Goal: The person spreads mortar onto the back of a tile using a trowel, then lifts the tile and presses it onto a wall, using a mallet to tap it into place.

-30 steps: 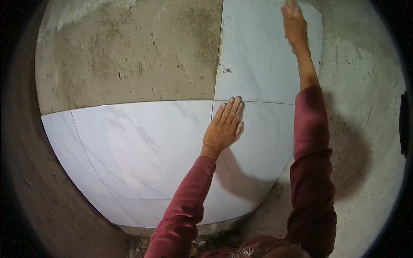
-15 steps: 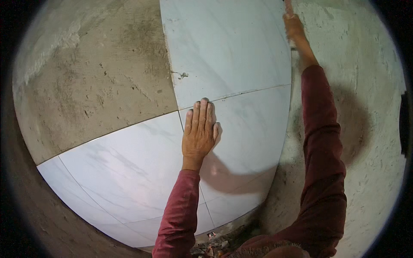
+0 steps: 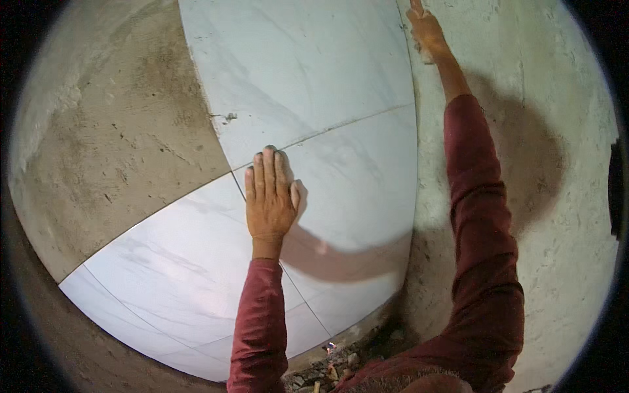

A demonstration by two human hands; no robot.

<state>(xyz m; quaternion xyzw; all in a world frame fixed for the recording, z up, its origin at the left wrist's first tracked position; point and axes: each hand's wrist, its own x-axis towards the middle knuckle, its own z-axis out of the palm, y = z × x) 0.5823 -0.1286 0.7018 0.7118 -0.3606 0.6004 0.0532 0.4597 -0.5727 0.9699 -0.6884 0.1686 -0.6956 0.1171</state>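
My left hand [image 3: 270,196] lies flat, fingers together and stretched out, on white marble-patterned tiles [image 3: 341,190]. Its fingertips reach the joint between the lower tiles and the large upper tile [image 3: 295,59]. Far up at the right, beside that tile's right edge, my right hand [image 3: 427,33] is closed. A pale end of something shows below the fist; the rest is cut off by the upper frame edge or hidden, so its kind cannot be told.
Rough bare cement [image 3: 124,144] borders the tiles at the upper left. A pale plastered surface [image 3: 544,78] runs along the right, with my arm's shadow on it. Rubble [image 3: 327,373] lies at the lower edge, below the tiles.
The view has shifted, so tiles and both hands appear farther left. My left hand keeps its place on the tile joint; my right hand stays closed at the tile's right edge.
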